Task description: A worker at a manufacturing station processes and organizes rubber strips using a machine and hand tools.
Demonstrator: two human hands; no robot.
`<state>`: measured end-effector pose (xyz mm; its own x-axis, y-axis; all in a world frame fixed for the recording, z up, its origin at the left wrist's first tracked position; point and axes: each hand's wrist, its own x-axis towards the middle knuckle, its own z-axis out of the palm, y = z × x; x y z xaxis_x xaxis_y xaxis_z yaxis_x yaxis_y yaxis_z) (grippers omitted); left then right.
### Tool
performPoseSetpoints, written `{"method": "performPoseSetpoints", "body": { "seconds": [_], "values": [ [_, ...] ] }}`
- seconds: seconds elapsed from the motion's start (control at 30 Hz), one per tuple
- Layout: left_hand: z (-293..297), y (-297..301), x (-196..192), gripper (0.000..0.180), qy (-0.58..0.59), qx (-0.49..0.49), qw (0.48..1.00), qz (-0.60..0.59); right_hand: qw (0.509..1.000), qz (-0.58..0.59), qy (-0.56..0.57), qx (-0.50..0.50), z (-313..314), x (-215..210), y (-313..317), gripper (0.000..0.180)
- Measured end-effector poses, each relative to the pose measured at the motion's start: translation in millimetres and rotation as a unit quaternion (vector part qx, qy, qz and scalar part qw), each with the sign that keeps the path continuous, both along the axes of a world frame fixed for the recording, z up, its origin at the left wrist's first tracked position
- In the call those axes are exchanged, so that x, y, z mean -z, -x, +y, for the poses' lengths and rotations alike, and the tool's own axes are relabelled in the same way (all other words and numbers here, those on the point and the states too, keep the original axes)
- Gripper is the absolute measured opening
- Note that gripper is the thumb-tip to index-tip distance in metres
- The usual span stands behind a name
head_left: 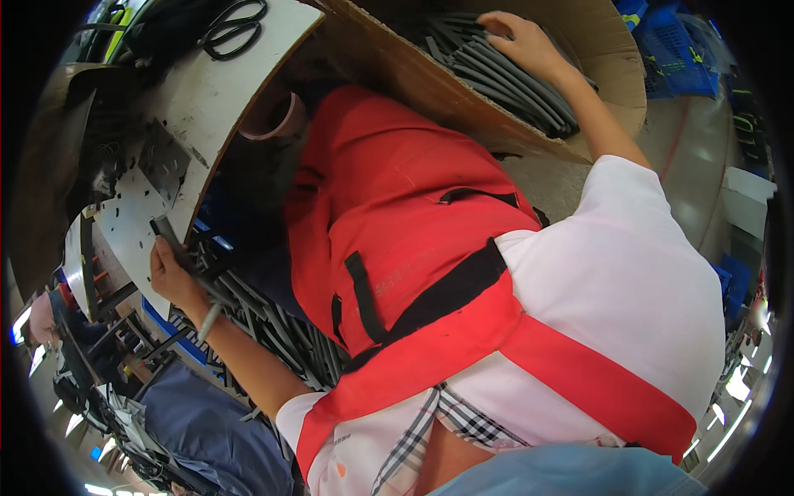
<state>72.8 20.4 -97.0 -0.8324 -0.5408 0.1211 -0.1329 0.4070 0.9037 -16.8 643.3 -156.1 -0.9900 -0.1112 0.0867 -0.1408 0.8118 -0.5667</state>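
Observation:
My left hand [171,277] is at the left, closed around a dark grey flat strip [165,231] that sticks up toward the edge of the white worktable [215,91]. Just below this hand lies a heap of several similar grey strips [277,331]. My right hand [523,40] reaches far up into a large cardboard box [413,74]. Its fingers curl over the top of a stack of grey strips [504,83] inside the box. My red apron [397,223] and white sleeve fill the middle of the view.
Black scissors [236,26] lie on the worktable's far end. A pink ring-shaped object [277,122] sits under the table edge, and a perforated metal plate [161,161] is fixed near it. Blue crates [678,50] stand at the upper right.

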Motion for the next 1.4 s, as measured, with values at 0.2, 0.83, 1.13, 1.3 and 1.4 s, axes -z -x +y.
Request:
{"method": "performPoseSetpoints", "body": {
  "seconds": [0.2, 0.83, 1.13, 1.3, 1.4],
  "values": [
    [169, -45, -32, 0.013, -0.053, 0.145, 0.983, 0.104, 0.848, -0.171, 0.336, -0.374, -242, -54, -61, 0.043],
    [99, -67, -21, 0.020, 0.067, 0.344, 0.918, -0.183, 0.858, -0.201, 0.118, -0.457, -265, -70, -93, 0.029],
    [81, -56, -86, 0.023, -0.044, 0.460, 0.881, -0.104, 0.853, 0.037, 0.007, -0.520, -315, -146, -45, 0.036],
    [63, -39, -104, 0.023, 0.059, 0.293, 0.953, -0.040, 0.851, 0.172, -0.061, -0.492, -344, -148, 8, 0.027],
    [43, 0, -104, 0.024, 0.118, 0.242, 0.963, 0.032, 0.862, 0.270, -0.079, -0.421, -372, -148, 49, 0.039]
  ]
}}
